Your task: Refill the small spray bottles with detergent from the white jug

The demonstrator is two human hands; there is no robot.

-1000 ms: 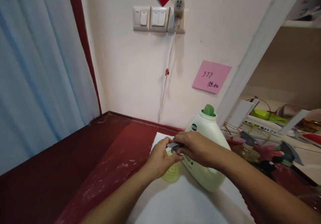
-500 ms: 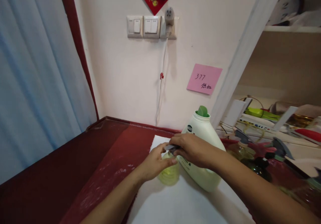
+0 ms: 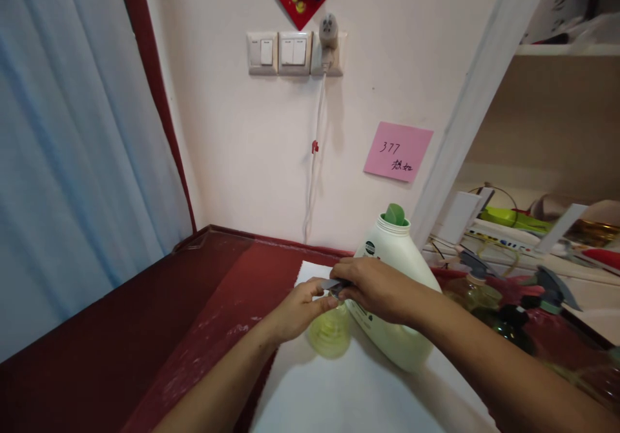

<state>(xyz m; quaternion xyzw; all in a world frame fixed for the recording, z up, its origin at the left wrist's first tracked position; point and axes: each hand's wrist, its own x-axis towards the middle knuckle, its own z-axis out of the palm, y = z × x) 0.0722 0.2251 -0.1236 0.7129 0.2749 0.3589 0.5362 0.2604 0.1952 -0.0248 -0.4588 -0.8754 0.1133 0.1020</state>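
Note:
A small clear bottle (image 3: 329,336) with yellow-green liquid stands upright on a white sheet (image 3: 310,394). At its top is a grey pump head (image 3: 333,284) with a flat spout pointing left. My right hand (image 3: 365,284) grips the pump head from the right, fingers closed. From the left, my left hand (image 3: 303,307) closes thumb and fingers around the spout and the bottle's top; its exact contact is partly hidden. Just behind my right hand stands a large pale green jug (image 3: 411,346), its mouth uncapped with a green spout showing. My right forearm covers part of it.
Several spray bottles (image 3: 477,287) and a dark bottle (image 3: 506,329) crowd the right side. A cluttered shelf (image 3: 533,245) lies beyond. The dark red tabletop (image 3: 213,291) meets a wall, where a cord (image 3: 317,116) hangs. A blue curtain (image 3: 82,161) borders the left.
My left thumb and fingers have shifted up from the bottle's shoulder to its top and the spout. My right hand stays on the pump head. The view has shifted slightly.

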